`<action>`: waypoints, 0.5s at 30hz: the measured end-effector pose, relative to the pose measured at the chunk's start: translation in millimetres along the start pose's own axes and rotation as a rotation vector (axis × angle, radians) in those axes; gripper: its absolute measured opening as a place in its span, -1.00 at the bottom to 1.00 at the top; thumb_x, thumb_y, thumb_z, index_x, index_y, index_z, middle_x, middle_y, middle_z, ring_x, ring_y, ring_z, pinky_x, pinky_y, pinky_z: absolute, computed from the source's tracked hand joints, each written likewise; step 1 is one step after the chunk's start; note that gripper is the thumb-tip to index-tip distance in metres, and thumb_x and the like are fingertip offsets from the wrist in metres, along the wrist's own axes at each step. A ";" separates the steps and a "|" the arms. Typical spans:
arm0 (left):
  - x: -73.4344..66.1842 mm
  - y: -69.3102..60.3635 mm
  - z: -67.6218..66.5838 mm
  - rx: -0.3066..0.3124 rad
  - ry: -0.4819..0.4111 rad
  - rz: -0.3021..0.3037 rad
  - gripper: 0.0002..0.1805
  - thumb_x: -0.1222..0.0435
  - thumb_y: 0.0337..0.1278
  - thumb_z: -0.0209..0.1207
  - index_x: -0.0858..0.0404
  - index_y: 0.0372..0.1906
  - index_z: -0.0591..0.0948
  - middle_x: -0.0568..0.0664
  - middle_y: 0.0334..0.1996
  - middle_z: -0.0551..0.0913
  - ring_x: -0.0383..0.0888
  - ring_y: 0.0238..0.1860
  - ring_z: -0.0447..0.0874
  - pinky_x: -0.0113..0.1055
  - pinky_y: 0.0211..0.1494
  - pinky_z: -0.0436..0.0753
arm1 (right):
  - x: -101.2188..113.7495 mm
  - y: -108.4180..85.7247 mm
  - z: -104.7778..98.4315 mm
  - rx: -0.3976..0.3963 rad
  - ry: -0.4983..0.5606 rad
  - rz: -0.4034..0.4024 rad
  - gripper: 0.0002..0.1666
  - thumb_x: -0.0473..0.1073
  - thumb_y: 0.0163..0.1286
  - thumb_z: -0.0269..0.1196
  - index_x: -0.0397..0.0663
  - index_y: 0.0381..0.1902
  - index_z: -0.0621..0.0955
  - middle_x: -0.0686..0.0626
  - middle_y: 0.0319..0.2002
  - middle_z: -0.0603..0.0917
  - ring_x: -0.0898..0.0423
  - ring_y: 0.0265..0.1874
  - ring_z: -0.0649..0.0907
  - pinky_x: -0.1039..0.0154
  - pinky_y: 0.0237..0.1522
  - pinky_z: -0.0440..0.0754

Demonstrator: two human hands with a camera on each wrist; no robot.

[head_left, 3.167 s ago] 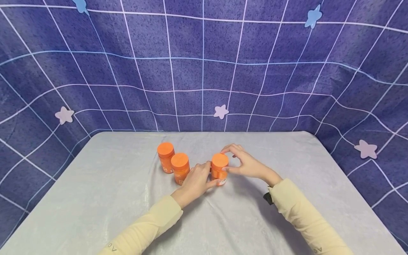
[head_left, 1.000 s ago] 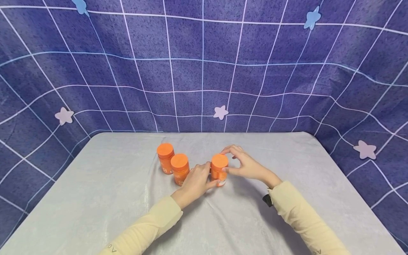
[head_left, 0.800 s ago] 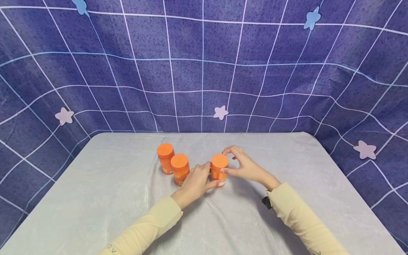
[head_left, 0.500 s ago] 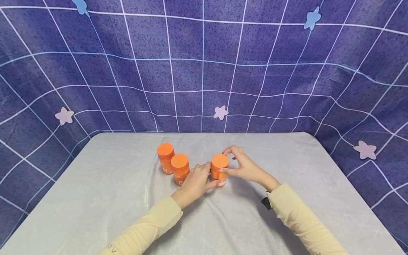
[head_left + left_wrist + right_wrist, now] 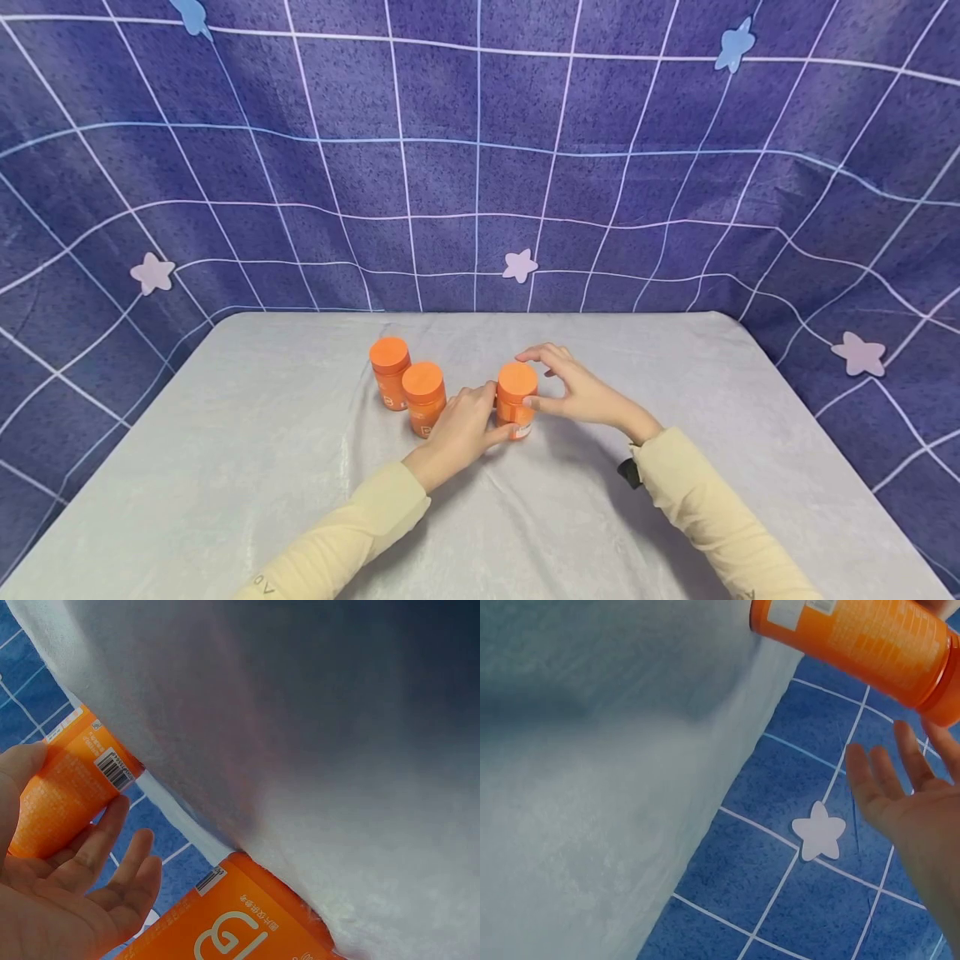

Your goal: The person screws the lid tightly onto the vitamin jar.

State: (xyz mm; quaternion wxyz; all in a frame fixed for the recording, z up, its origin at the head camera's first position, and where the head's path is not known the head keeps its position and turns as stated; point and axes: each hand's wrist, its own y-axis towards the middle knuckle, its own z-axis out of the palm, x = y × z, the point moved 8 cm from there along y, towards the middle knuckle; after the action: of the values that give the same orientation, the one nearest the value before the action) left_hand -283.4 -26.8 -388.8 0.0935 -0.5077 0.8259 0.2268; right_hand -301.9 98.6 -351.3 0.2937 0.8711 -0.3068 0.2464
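An orange jar point(image 5: 513, 408) stands upright on the cloth near the middle of the table. My left hand point(image 5: 459, 423) grips its body from the left, the thumb across the front; the left wrist view shows fingers curled around the barcoded jar point(image 5: 71, 787). At its orange lid point(image 5: 517, 377), my right hand point(image 5: 588, 395) pinches with thumb in front and index finger behind. The right wrist view has a fingertip against the lid point(image 5: 946, 690), other fingers spread beside it, the thumb hidden. Left of my left hand stands a second orange jar point(image 5: 424, 396).
A third orange jar point(image 5: 390, 371) stands at the back left, close to the second. Pale cloth point(image 5: 300, 467) covers the table. Behind it hangs a blue-purple grid curtain point(image 5: 450, 167) with star shapes. A small black object point(image 5: 628, 472) shows under the right cuff.
My right index finger and thumb have shifted slightly around the lid, back and forth. The left hand keeps its hold on the jar, and the other jars stay in place.
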 end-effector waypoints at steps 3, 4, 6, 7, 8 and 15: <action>0.0 -0.2 0.3 -0.001 -0.003 0.000 -0.44 -0.09 -0.13 0.28 0.23 -0.12 0.48 -0.02 -0.35 0.64 -0.11 -0.35 0.54 -0.20 -0.24 0.51 | 1.3 -0.1 -0.6 0.034 0.007 -0.010 -0.38 -0.27 0.13 0.24 -0.13 0.19 0.37 -0.10 0.20 0.36 -0.06 0.17 0.31 -0.07 0.02 0.42; -0.2 -0.3 0.3 -0.001 -0.004 0.001 -0.44 -0.08 -0.12 0.28 0.23 -0.11 0.48 -0.02 -0.33 0.65 -0.10 -0.34 0.55 -0.19 -0.22 0.52 | 1.4 -0.1 -0.9 0.042 0.006 -0.013 -0.38 -0.30 0.12 0.21 -0.13 0.19 0.37 -0.11 0.21 0.36 -0.06 0.18 0.31 -0.07 0.02 0.43; -0.3 -0.3 0.4 -0.001 -0.007 0.002 -0.43 -0.07 -0.12 0.28 0.23 -0.09 0.48 -0.01 -0.30 0.65 -0.09 -0.31 0.57 -0.18 -0.20 0.53 | 1.6 0.2 -1.4 0.053 0.001 -0.019 -0.37 -0.33 0.10 0.18 -0.13 0.19 0.37 -0.13 0.21 0.35 -0.05 0.18 0.31 -0.07 0.03 0.42; -0.3 -0.4 0.3 0.000 -0.009 0.002 -0.43 -0.07 -0.12 0.28 0.23 -0.09 0.47 0.00 -0.29 0.65 -0.08 -0.31 0.57 -0.18 -0.19 0.53 | 1.9 0.5 -1.5 0.057 -0.001 -0.023 -0.37 -0.34 0.10 0.17 -0.14 0.19 0.37 -0.14 0.21 0.35 -0.05 0.19 0.31 -0.08 0.03 0.42; -0.6 -0.5 0.1 -0.001 -0.011 0.006 -0.44 -0.06 -0.12 0.28 0.23 -0.09 0.47 0.00 -0.29 0.65 -0.08 -0.30 0.57 -0.17 -0.19 0.53 | 2.1 0.8 -1.7 0.060 -0.003 -0.028 -0.36 -0.35 0.09 0.16 -0.15 0.19 0.37 -0.14 0.20 0.36 -0.05 0.19 0.31 -0.09 0.03 0.42; -0.1 -0.9 -0.2 -0.006 -0.002 0.008 -0.44 -0.06 -0.12 0.29 0.23 -0.09 0.47 -0.01 -0.29 0.65 -0.07 -0.30 0.57 -0.18 -0.21 0.54 | 2.5 3.1 -2.8 0.069 -0.019 -0.045 -0.39 -0.34 0.08 0.18 -0.12 0.17 0.41 -0.08 0.14 0.44 -0.04 0.19 0.33 -0.05 0.06 0.37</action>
State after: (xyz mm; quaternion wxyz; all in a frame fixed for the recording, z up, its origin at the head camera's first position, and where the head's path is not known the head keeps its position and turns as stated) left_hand -282.6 -27.1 -388.9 0.0918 -0.5046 0.8270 0.2303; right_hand -302.9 97.6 -346.6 0.2660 0.8898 -0.2811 0.2418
